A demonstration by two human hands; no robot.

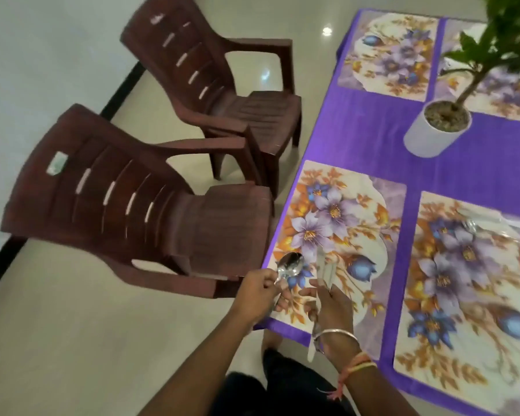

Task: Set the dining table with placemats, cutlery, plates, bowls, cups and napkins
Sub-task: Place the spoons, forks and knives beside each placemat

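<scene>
My left hand point(257, 292) pinches a steel spoon point(289, 265) by its handle, bowl up, over the near left corner of a floral placemat point(336, 223). My right hand point(330, 301) grips more steel cutlery point(324, 270) upright, a knife-like blade showing above the fingers and handles below the wrist. Both hands hover at the table's left edge. Another floral placemat point(469, 295) lies to the right with cutlery point(475, 223) on its far end. Two more placemats point(388, 52) lie at the far end of the purple tablecloth point(360, 133).
A potted plant in a white pot point(433, 133) stands mid-table, its leaves reaching over the far right placemat. Two brown plastic armchairs point(138, 205) point(222, 85) stand on the pale tiled floor left of the table, facing it.
</scene>
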